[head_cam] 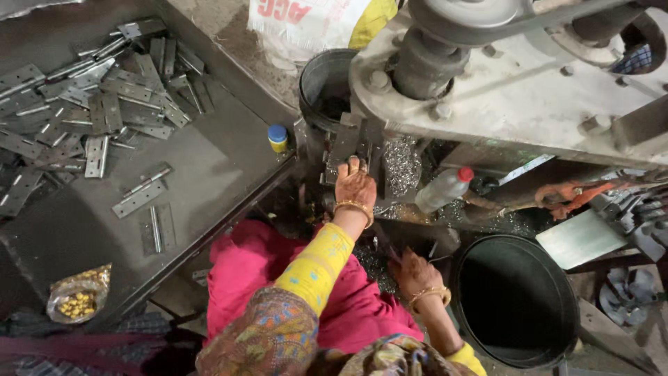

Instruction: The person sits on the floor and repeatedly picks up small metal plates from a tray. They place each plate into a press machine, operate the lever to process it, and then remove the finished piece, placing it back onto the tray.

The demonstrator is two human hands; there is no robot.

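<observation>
My left hand (355,184) reaches forward in a yellow sleeve and presses on a grey metal hinge (344,145) standing on the machine's bed under the big grey drilling machine (501,90). Its fingers lie over the hinge's lower edge. My right hand (415,271), with gold bangles at the wrist, is low by my pink lap, its fingers curled near a dark rod (386,244). Whether it grips the rod is unclear. Shiny metal shavings (402,163) lie just right of the hinge.
A dark metal table (209,167) at left carries a heap of hinges (90,104), a few loose ones, a small yellow bottle with a blue cap (277,138) and a bag of yellow bits (76,299). A red-capped plastic bottle (445,188) and black bucket (515,299) stand at right.
</observation>
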